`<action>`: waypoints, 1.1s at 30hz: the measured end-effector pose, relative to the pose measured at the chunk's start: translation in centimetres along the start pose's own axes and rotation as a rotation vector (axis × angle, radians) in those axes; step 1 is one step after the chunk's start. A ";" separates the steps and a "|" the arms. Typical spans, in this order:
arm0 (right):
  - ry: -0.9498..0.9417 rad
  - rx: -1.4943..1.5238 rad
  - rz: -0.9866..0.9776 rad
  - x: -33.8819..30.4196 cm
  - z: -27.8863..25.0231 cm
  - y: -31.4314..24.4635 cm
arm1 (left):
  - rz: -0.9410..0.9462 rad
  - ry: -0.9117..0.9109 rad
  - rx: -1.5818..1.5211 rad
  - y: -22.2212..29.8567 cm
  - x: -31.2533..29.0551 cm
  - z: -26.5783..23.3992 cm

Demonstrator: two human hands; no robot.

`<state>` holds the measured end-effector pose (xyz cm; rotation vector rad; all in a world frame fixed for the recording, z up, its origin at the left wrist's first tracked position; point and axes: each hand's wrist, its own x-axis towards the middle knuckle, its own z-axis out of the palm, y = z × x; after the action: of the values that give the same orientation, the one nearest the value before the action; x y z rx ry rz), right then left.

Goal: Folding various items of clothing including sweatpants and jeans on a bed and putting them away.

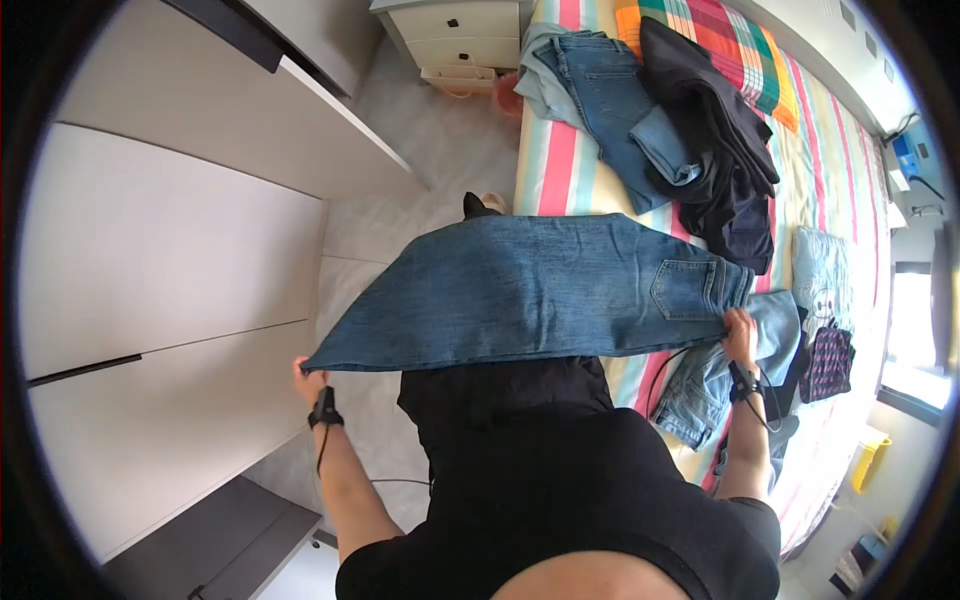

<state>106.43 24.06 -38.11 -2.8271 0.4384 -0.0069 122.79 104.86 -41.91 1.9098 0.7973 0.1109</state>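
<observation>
A pair of blue jeans, folded lengthwise with a back pocket facing up, stretches sideways between my hands. My left hand grips the leg end, off the bed. At the waist end, my right hand holds the jeans by the near edge over the bed. The waist part passes over the bed's edge, while the legs hang above the floor. Under and beside my right hand lie light blue jeans. Both wrists wear black bands with cables.
On the striped bed lie a pile of dark trousers, more blue jeans, a plaid pillow and a dark patterned pouch. White cabinets stand at the left, one door open. A drawer unit stands beyond.
</observation>
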 end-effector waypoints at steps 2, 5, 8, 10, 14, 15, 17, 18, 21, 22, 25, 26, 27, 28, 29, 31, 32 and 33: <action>0.068 -0.017 -0.001 0.0 0.7 -0.2 | -0.078 0.113 -0.146 -1.4 -0.8 1.2; -0.057 0.103 0.063 0.3 0.6 2.0 | -0.136 0.192 -0.325 -1.6 -0.9 1.4; -0.155 0.154 0.064 0.8 0.4 2.3 | -0.128 0.186 -0.324 -1.0 -0.7 1.6; -0.195 0.029 0.084 0.7 0.8 3.1 | -0.134 0.203 -0.291 -0.5 -0.8 2.3; -0.249 0.070 0.102 0.7 0.9 3.0 | -0.303 0.151 -0.510 -2.6 -0.8 2.5; -0.274 0.060 0.090 1.1 0.4 2.2 | -0.329 0.130 -0.668 -3.6 -0.6 2.3; -0.339 0.102 -0.032 1.6 -1.3 -0.7 | -0.551 0.172 -0.913 -3.4 -1.3 4.2; -0.396 0.152 -0.159 1.8 -2.0 -1.8 | -0.765 0.219 -1.158 -3.2 -1.6 4.9; -0.515 0.419 -0.004 3.4 -0.7 -6.9 | -0.961 0.054 -1.253 -5.0 -1.1 5.5; -0.414 0.425 -0.104 3.7 -0.6 -9.8 | -1.006 0.024 -1.074 -4.6 -1.9 7.4; -0.324 0.588 -0.277 3.9 0.9 -15.9 | -0.879 -0.113 -0.907 -4.4 -3.6 11.1; -0.338 0.654 -0.335 3.9 1.2 -18.1 | -0.727 -0.243 -0.829 -6.0 -3.5 11.4; -0.350 0.718 -0.391 3.8 1.4 -20.1 | -0.774 -0.223 -0.820 -6.8 -3.4 11.9; -0.392 0.735 -0.438 3.8 1.4 -21.9 | -0.818 -0.197 -0.812 -7.4 -3.3 12.0; -0.395 0.753 -0.482 3.7 1.9 -22.9 | -0.834 -0.128 -0.763 -7.8 -3.2 12.1; -0.400 0.769 -0.483 3.2 2.6 -24.0 | -0.782 -0.018 -0.640 -7.9 -4.1 13.2; -0.406 0.774 -0.494 3.2 2.9 -24.4 | -0.772 0.068 -0.552 -7.9 -4.4 13.2; -0.379 0.725 -0.506 3.0 3.5 -24.3 | -0.774 0.068 -0.553 -7.5 -5.0 13.6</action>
<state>116.69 46.34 -34.94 -2.0777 -0.3156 0.2162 120.96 93.37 -53.35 1.0007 1.3389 -0.0780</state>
